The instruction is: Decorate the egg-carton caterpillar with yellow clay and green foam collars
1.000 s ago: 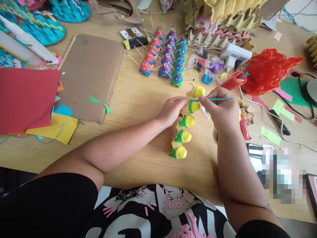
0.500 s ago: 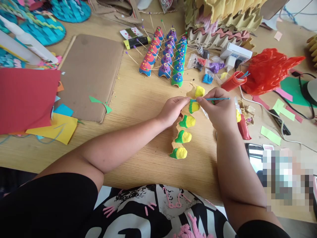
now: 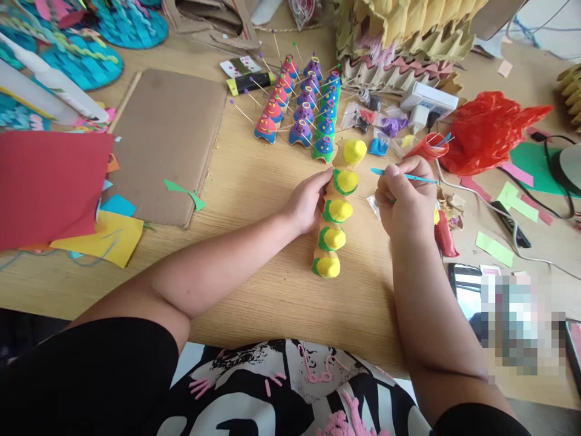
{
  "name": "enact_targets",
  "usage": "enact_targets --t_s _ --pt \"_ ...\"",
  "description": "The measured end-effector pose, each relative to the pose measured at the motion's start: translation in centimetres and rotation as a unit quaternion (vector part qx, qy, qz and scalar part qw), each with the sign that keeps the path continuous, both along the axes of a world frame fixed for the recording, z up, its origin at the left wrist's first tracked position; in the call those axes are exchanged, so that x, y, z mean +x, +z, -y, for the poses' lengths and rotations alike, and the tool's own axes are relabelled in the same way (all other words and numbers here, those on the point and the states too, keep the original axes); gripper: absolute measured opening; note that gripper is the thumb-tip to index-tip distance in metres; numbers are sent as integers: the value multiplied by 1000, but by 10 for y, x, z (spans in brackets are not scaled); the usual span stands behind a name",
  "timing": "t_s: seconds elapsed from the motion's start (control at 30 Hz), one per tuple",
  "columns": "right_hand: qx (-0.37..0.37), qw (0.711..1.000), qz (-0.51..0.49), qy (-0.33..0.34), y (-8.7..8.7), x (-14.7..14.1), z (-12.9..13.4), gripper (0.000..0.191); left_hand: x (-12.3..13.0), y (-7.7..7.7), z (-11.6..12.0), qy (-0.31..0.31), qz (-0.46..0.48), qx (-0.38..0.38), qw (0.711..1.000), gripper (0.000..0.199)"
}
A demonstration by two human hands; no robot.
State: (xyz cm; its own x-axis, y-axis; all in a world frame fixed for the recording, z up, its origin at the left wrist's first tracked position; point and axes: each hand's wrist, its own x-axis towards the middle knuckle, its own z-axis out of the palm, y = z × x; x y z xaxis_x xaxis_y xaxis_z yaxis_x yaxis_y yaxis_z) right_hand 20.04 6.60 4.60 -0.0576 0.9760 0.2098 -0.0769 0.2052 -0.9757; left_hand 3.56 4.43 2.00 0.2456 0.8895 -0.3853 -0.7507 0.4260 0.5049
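Note:
My left hand (image 3: 312, 203) grips the left edge of an egg-carton strip (image 3: 334, 211) with several cups, its fingers partly hidden behind the strip. Yellow clay covers the cup tops, and green clay lies around the lower part of all but the far one. My right hand (image 3: 406, 191) pinches a thin blue tool (image 3: 420, 178), whose flat tip points left, a little apart from the strip. Beyond the strip stand rows of red cups (image 3: 273, 111), purple cups (image 3: 303, 112) and blue-green cups (image 3: 325, 126), with pins stuck in them.
A cardboard sheet (image 3: 166, 145) and red paper (image 3: 49, 188) lie at left. Small clay bags (image 3: 377, 144), a red cup of tools (image 3: 429, 147) and a red plastic bag (image 3: 488, 133) are at right. Egg cartons (image 3: 408, 30) are stacked at the back. A phone (image 3: 466, 290) lies at lower right.
The strip has tilted, showing more of its yellow tops. My right hand and the blue tool have moved right, away from the cup. My left hand has shifted slightly left.

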Motion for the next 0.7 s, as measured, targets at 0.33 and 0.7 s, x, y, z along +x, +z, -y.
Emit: enact_targets --t_s 0.33,0.7 --pt "-58 995 -53 60 -21 -3 0 59 -8 -2 -4 -55 60 -69 994 23" --pt "2 998 27 52 -50 4 -1 49 -11 1 -3 -64 63 -102 991 27"
